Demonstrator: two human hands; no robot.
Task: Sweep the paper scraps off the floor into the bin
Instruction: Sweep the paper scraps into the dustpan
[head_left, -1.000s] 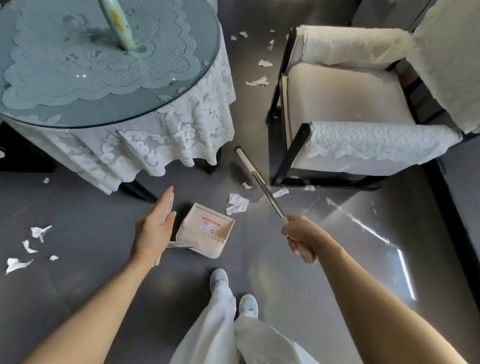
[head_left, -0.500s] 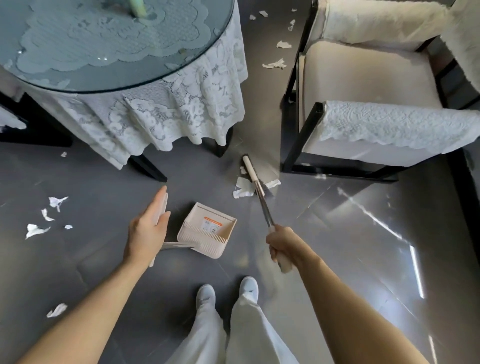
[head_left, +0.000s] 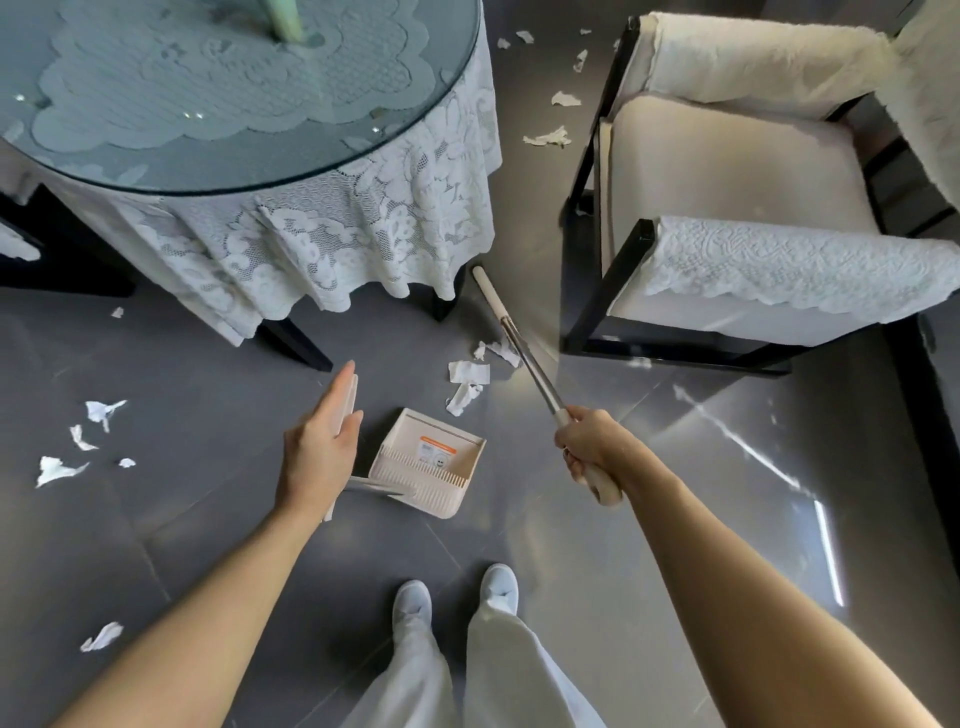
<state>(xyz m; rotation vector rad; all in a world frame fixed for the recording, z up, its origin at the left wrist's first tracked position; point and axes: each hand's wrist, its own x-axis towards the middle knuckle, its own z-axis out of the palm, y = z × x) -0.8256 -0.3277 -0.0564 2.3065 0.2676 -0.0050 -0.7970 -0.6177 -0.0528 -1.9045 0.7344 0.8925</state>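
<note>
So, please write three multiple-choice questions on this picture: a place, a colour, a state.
1. Where are the paper scraps nearest the dustpan? A. inside it B. on the floor beyond it C. on a shelf
2. The label band in the dustpan is: A. blue B. orange C. green
3. The right hand: A. grips the broom handle B. hangs empty C. presses the floor
1 B: they lie on bare floor, outside it. 2 B: the band shows orange. 3 A: it is curled round the handle.
</note>
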